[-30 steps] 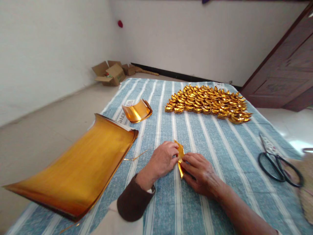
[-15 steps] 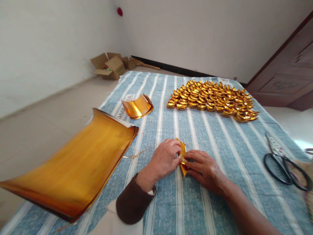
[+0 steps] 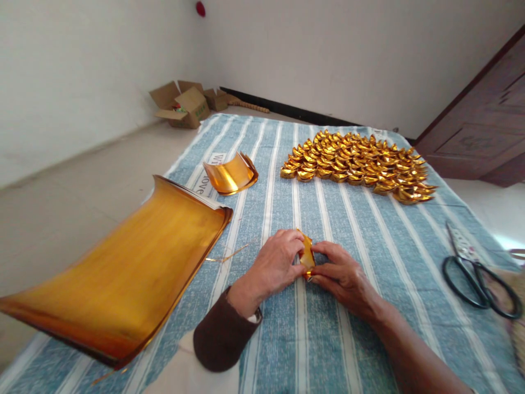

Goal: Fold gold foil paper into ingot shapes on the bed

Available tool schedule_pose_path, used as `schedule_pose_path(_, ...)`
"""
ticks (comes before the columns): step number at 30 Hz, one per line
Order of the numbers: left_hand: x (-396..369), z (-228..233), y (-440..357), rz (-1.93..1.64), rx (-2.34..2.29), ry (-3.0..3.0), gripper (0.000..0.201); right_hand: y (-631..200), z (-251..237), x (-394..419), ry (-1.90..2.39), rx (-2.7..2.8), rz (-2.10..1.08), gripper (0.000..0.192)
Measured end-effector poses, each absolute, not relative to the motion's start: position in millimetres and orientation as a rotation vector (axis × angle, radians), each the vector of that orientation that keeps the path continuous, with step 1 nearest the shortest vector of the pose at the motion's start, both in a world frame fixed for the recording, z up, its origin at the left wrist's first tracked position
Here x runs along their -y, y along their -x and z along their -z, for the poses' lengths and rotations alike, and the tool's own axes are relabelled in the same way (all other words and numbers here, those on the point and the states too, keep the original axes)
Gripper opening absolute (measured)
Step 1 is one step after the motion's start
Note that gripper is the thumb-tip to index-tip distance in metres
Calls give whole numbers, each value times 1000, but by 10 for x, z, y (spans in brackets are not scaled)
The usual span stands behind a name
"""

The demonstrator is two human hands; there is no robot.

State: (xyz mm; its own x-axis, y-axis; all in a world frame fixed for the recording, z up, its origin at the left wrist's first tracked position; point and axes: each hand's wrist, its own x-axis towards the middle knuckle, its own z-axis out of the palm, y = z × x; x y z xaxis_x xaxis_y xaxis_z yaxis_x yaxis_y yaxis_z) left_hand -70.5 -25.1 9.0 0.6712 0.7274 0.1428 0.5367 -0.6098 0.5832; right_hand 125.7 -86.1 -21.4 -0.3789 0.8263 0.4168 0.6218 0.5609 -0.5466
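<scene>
Both hands are working together on a small piece of gold foil paper (image 3: 307,256), which is sitting just above the blue-and-white striped cloth (image 3: 361,230), near its front middle. The left hand (image 3: 274,267), with a dark brown sleeve cuff (image 3: 223,338) at its wrist, is closing its fingertips on the left edge of the foil piece. The right hand (image 3: 343,278) is pinching the right and lower edge of the same piece between thumb and fingers. The piece is standing partly upright between the two hands, creased and folded.

Left of the foil piece, a large curled stack of gold foil sheets (image 3: 127,271) is lying on the cloth and overhanging its left edge. Beyond the foil piece and to its left, a smaller curled stack of cut gold sheets (image 3: 230,175) is resting. Well beyond the foil piece, toward the far right of the cloth, many folded gold paper ingots (image 3: 361,164) are lying packed in rows. Black-handled scissors (image 3: 478,273) are lying well to the right of the foil piece. Open cardboard boxes (image 3: 184,104) are sitting on the floor past the far left corner of the cloth.
</scene>
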Motion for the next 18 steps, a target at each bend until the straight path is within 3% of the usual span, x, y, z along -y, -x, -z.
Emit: schedule_pose_path(18, 228, -95, 741, -510, -929, -2328, 16, -1061, 238, 855, 1414, 1844, -431, 23)
